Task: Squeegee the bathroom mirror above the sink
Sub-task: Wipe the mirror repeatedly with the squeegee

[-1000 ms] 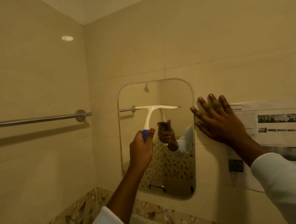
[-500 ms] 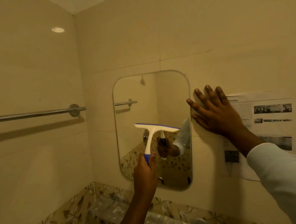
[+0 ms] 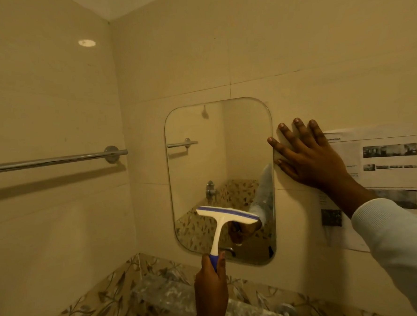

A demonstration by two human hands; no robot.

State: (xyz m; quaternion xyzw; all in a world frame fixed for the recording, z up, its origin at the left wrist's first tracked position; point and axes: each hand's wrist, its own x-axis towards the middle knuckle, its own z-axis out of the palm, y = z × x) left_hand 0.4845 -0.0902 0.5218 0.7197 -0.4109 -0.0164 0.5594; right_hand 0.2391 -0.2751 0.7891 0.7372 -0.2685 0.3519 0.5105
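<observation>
A rounded-corner mirror (image 3: 217,157) hangs on the beige tiled wall. My left hand (image 3: 211,283) grips the blue handle of a white squeegee (image 3: 222,224). Its blue-edged blade lies across the lower part of the mirror, tilted down to the right. My right hand (image 3: 307,158) presses flat on the wall just right of the mirror, fingers spread, fingertips at the mirror's right edge. The mirror reflects my hand, a sleeve, and a tap.
A chrome towel rail (image 3: 54,160) runs along the left wall up to the corner. A printed paper sheet (image 3: 386,169) is stuck on the wall under and right of my right hand. Leaf-patterned tiles (image 3: 109,308) line the wall below the mirror.
My left hand has pulled the squeegee down the mirror from near its upper third to its lower part. My right hand has stayed flat on the wall.
</observation>
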